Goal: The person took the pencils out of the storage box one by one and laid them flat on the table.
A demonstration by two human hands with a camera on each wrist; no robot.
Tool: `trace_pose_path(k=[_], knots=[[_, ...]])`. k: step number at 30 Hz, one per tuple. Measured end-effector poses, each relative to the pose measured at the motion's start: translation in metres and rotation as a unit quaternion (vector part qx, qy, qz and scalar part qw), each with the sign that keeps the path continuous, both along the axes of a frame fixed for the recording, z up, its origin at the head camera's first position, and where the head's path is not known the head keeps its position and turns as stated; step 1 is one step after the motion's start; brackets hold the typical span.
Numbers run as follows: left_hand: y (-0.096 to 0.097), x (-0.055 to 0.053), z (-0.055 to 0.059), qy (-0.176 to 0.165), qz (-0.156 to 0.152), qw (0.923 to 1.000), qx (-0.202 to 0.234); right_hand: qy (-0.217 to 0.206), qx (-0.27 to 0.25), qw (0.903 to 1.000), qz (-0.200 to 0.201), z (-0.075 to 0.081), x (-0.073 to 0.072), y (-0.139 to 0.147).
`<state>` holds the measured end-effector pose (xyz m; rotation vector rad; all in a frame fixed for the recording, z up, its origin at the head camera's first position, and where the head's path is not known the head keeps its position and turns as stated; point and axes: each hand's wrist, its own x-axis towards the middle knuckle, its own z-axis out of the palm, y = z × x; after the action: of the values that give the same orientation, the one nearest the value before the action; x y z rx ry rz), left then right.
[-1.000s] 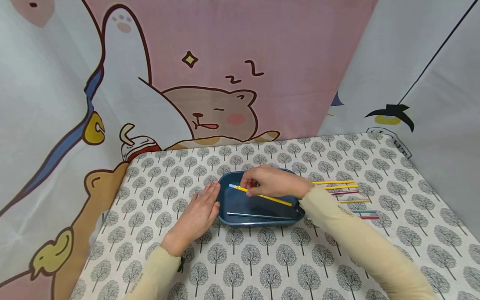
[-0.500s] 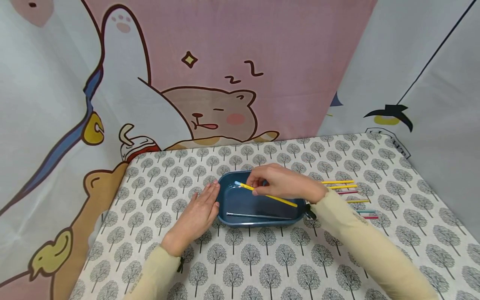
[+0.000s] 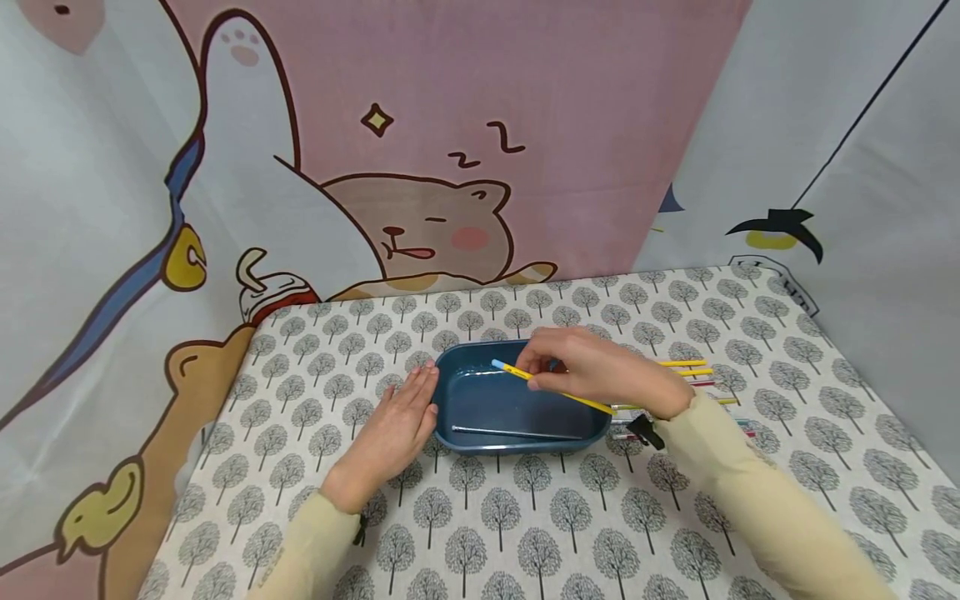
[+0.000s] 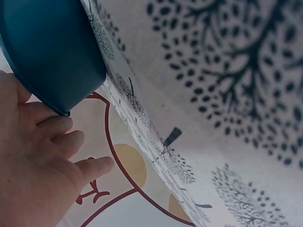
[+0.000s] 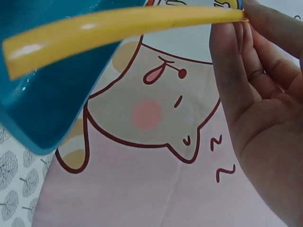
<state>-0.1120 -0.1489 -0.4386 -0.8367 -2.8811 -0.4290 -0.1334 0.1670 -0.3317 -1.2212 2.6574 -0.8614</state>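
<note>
My right hand (image 3: pixel 573 362) pinches a slim yellow pencil-like stick (image 3: pixel 581 402) with a light-blue end, slanting above the right part of a dark blue tray (image 3: pixel 450 396). In the right wrist view, the stick (image 5: pixel 109 29) runs from the thumb and fingertips across the tray (image 5: pixel 42 127). Against the tray's left side rests my left hand (image 3: pixel 401 433), its fingers fairly straight. The left wrist view has that hand (image 4: pixel 42 156) touching the tray's rim (image 4: pixel 28 90). One thin dark stick (image 3: pixel 517 432) lies inside the tray along its near side.
Several thin yellow, red and teal sticks (image 3: pixel 722 402) lie on the table to the right of the tray, partly hidden by the right hand and forearm. A tree-print cloth (image 3: pixel 498 517) covers the table. Behind it hangs a cartoon-printed curtain (image 3: pixel 600 150).
My right hand has moved rightward with the yellow stick, whose lower end now reaches the tray's right rim. The left hand and tray have stayed put.
</note>
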Motion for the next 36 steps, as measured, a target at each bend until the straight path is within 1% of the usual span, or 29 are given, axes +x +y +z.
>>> trace_pose_path(k=[6,12,20,25,36], knots=[[0.000,0.000,0.000,-0.004,0.002,1.0000,-0.001,0.020,0.003,0.9998,-0.004,0.004,0.009,0.012],[0.000,0.000,-0.001,-0.003,0.001,1.0000,0.004,0.032,0.003,0.9993,-0.019,0.003,0.016,0.023],[0.000,-0.001,-0.002,-0.003,0.002,1.0000,0.002,0.048,-0.004,0.9981,-0.038,-0.003,0.026,0.040],[0.000,-0.001,-0.002,-0.004,0.000,1.0000,0.004,0.048,-0.008,0.9976,-0.050,-0.008,0.033,0.050],[-0.001,-0.002,-0.004,-0.002,-0.002,1.0000,-0.003,0.049,0.010,0.9968,-0.063,-0.021,0.048,0.068]])
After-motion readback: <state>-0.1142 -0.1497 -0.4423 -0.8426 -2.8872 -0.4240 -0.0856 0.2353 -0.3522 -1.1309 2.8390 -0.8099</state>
